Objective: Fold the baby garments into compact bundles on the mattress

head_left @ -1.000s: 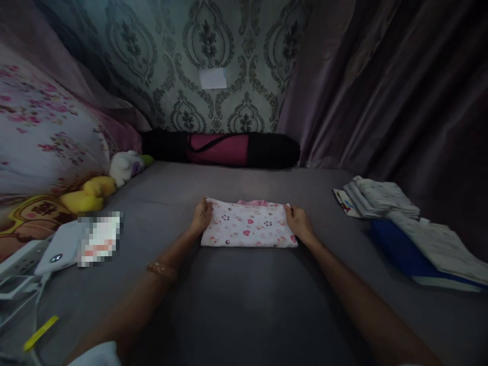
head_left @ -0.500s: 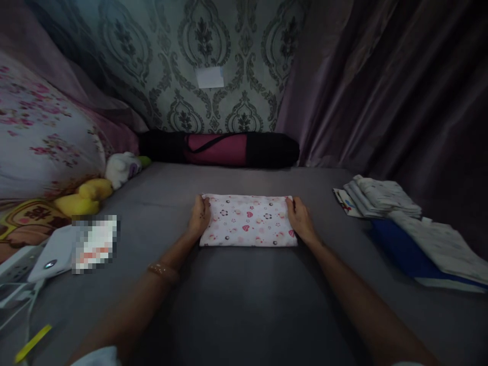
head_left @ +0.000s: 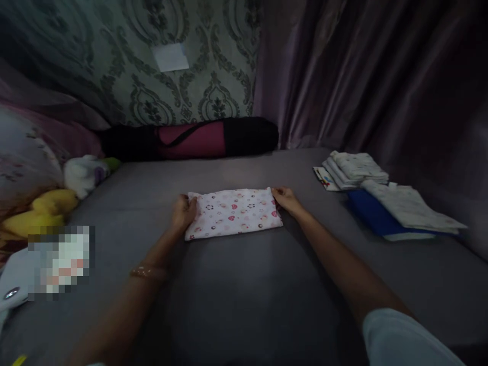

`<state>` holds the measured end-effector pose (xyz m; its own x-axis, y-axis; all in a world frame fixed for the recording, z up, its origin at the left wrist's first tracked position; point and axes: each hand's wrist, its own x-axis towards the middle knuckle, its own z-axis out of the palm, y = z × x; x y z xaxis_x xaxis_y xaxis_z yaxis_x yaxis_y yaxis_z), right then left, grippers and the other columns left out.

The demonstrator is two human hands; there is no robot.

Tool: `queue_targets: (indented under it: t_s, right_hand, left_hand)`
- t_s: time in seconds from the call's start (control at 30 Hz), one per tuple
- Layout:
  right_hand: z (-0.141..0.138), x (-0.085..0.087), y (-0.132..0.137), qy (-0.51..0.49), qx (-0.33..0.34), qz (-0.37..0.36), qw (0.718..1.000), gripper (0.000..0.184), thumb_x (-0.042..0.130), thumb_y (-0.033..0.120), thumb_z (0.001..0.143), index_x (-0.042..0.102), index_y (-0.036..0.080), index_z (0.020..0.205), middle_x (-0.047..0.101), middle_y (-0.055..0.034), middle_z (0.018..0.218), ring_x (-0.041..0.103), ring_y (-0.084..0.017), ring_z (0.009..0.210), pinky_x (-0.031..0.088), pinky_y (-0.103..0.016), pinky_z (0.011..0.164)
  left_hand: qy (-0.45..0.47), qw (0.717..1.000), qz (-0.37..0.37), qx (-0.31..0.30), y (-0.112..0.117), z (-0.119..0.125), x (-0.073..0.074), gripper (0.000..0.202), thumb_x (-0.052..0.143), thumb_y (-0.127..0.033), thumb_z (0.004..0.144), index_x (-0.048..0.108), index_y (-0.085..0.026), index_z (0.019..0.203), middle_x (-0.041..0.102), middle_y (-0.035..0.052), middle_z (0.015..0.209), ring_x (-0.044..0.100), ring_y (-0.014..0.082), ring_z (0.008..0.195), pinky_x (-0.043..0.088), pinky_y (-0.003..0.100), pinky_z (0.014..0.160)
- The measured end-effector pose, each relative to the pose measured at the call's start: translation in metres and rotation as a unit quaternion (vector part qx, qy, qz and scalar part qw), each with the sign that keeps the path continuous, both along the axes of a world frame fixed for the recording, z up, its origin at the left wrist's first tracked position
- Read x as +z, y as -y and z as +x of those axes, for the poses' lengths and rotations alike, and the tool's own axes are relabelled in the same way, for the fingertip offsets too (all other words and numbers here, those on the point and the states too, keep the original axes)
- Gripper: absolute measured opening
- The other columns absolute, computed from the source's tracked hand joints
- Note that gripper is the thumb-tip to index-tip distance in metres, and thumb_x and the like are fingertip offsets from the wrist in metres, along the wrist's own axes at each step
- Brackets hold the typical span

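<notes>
A folded white cloth (head_left: 234,213) with pink hearts and small flowers lies in front of me, its right side slightly farther away than its left. My left hand (head_left: 183,214) is closed on its left edge, thumb on top and the other fingers largely hidden. At the far right corner, my right hand (head_left: 287,200) pinches the cloth between thumb and fingers. Both hands are close to the grey bed surface.
Folded cloths (head_left: 360,170) are stacked on the right, near another folded cloth (head_left: 414,206) on a blue item (head_left: 375,216). Along the wall lies a black and maroon bag (head_left: 194,140). Plush toys (head_left: 86,175) and a white device (head_left: 17,277) are on the left.
My view has turned to the right. My right hand has shifted to the cloth's far right corner and now pinches it. The cloth looks slightly tilted, its right side farther up.
</notes>
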<state>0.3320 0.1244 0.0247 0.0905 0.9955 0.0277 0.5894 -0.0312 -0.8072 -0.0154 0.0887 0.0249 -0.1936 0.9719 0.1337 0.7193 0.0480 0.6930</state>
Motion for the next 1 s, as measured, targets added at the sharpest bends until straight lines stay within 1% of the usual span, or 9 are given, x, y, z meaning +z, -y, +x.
queue_targets:
  t_s: [0.1,0.13,0.27,0.37,0.43,0.57,0.73,0.87,1.0]
  right_hand:
    - [0.015,0.007,0.023,-0.052,-0.009,-0.022,0.998,0.033,0.051,0.044,0.085,0.065,0.014,0.085,0.067,-0.0071,0.075,0.056,-0.011,0.049,0.039,-0.020,0.043]
    - [0.020,0.009,0.032,-0.057,-0.007,-0.027,0.998,0.029,0.053,0.041,0.084,0.064,0.015,0.085,0.066,-0.0060,0.074,0.054,-0.010,0.048,0.038,-0.019,0.043]
    - [0.033,0.009,0.069,-0.018,0.067,-0.040,0.997,0.016,0.052,0.026,0.079,0.064,0.017,0.078,0.063,-0.0004,0.066,0.051,-0.009,0.050,0.038,-0.019,0.048]
    - [0.031,0.003,0.088,0.013,0.123,-0.023,0.992,0.015,0.054,0.023,0.075,0.066,0.017,0.082,0.064,0.0000,0.068,0.053,-0.010,0.057,0.039,-0.020,0.053]
    - [0.027,-0.002,0.094,0.039,0.131,-0.016,0.990,0.017,0.055,0.025,0.075,0.067,0.017,0.084,0.065,-0.0005,0.070,0.053,-0.011,0.058,0.038,-0.021,0.054]
    - [0.020,-0.007,0.098,0.081,0.104,-0.001,0.991,0.021,0.054,0.032,0.078,0.069,0.017,0.083,0.067,-0.0016,0.071,0.055,-0.012,0.059,0.038,-0.022,0.056]
    - [0.021,-0.002,0.098,0.075,0.092,0.003,0.993,0.026,0.050,0.032,0.079,0.070,0.017,0.080,0.067,-0.0001,0.069,0.057,-0.013,0.062,0.037,-0.021,0.058]
    - [0.027,0.010,0.101,0.084,-0.002,-0.073,0.994,0.022,0.055,0.033,0.071,0.070,0.017,0.073,0.066,-0.0007,0.067,0.058,-0.014,0.065,0.036,-0.022,0.056]
    - [0.032,0.019,0.103,0.097,0.003,-0.149,0.984,0.021,0.056,0.035,0.070,0.069,0.018,0.073,0.063,-0.0001,0.065,0.056,-0.014,0.062,0.033,-0.022,0.052]
  left_hand:
    - [-0.106,0.989,0.093,0.048,0.014,0.011,0.010,0.038,0.047,-0.039,0.084,0.054,-0.016,0.113,0.062,0.0128,0.108,0.054,0.0314,0.113,0.041,0.038,0.090]
    - [-0.133,0.984,0.113,0.026,0.017,0.018,0.013,0.041,0.045,-0.039,0.086,0.052,-0.015,0.118,0.059,0.0130,0.114,0.051,0.0320,0.116,0.039,0.040,0.094]
    - [-0.157,0.972,0.093,-0.145,0.019,0.063,0.019,0.031,0.042,-0.029,0.089,0.058,-0.013,0.110,0.063,0.0114,0.106,0.058,0.0248,0.104,0.042,0.038,0.095]
    - [-0.133,0.945,0.088,-0.284,0.013,0.109,0.012,0.028,0.043,-0.023,0.088,0.059,-0.013,0.109,0.064,0.0130,0.112,0.058,0.0222,0.108,0.041,0.034,0.099]
    - [-0.111,0.932,0.097,-0.330,0.011,0.139,0.004,0.031,0.039,-0.020,0.090,0.058,-0.011,0.112,0.063,0.0150,0.114,0.056,0.0219,0.111,0.040,0.034,0.101]
    - [-0.118,0.937,0.101,-0.314,0.014,0.177,-0.013,0.035,0.034,-0.022,0.093,0.054,-0.009,0.119,0.058,0.0172,0.125,0.050,0.0226,0.122,0.036,0.038,0.107]
    - [-0.182,0.943,0.064,-0.273,0.024,0.184,-0.020,0.043,0.027,-0.030,0.097,0.045,-0.012,0.132,0.047,0.0137,0.141,0.037,0.0217,0.135,0.026,0.041,0.113]
    - [-0.227,0.937,0.047,-0.260,0.028,0.185,-0.016,0.048,0.023,-0.035,0.098,0.042,-0.012,0.136,0.043,0.0121,0.145,0.033,0.0205,0.137,0.023,0.041,0.114]
    - [-0.261,0.928,0.040,-0.262,0.031,0.187,-0.014,0.050,0.025,-0.037,0.097,0.040,-0.012,0.139,0.039,0.0126,0.148,0.030,0.0216,0.139,0.021,0.043,0.114]
